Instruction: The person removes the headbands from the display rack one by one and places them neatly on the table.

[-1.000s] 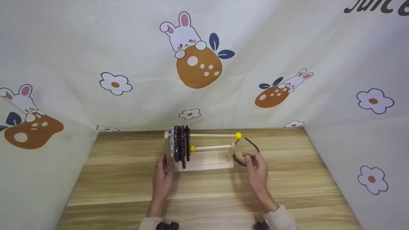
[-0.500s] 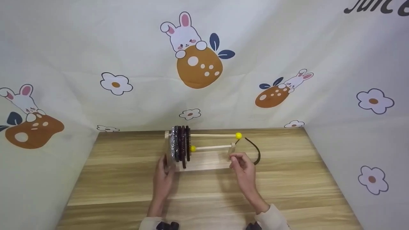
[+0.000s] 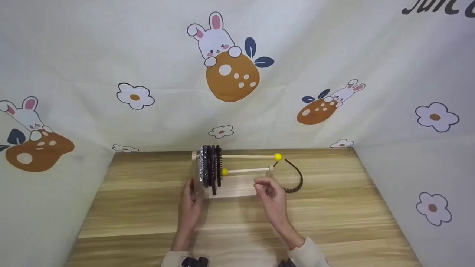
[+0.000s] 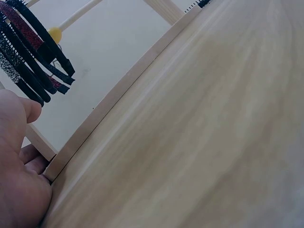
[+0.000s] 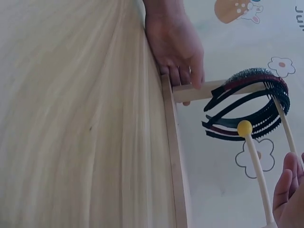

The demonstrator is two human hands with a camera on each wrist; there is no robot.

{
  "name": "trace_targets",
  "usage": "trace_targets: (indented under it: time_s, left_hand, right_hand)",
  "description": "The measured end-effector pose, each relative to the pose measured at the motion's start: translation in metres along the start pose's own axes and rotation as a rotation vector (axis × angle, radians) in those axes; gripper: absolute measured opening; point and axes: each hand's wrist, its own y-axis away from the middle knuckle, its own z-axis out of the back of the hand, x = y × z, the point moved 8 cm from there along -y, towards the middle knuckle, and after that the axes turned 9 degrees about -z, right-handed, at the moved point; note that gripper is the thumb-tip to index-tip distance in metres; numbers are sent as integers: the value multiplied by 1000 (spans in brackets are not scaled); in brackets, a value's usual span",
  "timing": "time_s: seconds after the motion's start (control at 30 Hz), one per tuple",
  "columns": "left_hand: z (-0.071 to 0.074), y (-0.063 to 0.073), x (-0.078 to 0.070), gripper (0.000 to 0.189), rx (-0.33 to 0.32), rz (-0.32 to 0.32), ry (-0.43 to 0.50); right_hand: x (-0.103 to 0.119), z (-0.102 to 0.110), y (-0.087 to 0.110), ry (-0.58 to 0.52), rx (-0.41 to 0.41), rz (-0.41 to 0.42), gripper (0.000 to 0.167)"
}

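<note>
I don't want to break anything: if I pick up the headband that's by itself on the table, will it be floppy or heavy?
The headband looks thin, so it's probably light. Its smooth, open curve on the table suggests it's springy, not floppy. Its little teeth might catch on things.

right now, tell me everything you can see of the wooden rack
The rack looks like pale, plain wood: a flat base, an upright at each end, and two rods, each tipped with a yellow ball, pointing opposite ways. It stands on the table. Headbands hang from its back rod, bunched at the left end, where the left hand grips it. The right hand is by its right end; contact there is unclear.
</note>
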Motion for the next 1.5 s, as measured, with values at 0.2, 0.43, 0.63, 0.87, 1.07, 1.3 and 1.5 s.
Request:
trace_targets:
  time_s: [0.2, 0.43, 0.63, 0.87, 1.07, 1.3, 1.5]
  left_hand:
    - [0, -1, -3, 64, -8, -25, -13]
    - [-2, -2, 0, 64, 2, -23, -8]
    - [-1, 2, 2, 63, 4, -27, -32]
    - [-1, -2, 0, 63, 0, -49, -19]
    - [-1, -2, -1, 62, -1, -54, -17]
    - [0, -1, -1, 62, -7, -58, -10]
    - [0, -1, 2, 64, -18, -38, -21]
  right_hand:
    - [3, -18, -3, -33, 48, -38, 17]
    - [2, -38, -9, -47, 107, -44, 21]
    - [1, -50, -15, -54, 128, -51, 24]
    - [3, -60, -21, -52, 166, -88, 30]
    - [5, -71, -24, -86, 186, -109, 32]
    - [8, -84, -26, -109, 202, -137, 36]
    - [11, -92, -30, -119, 199, -142, 41]
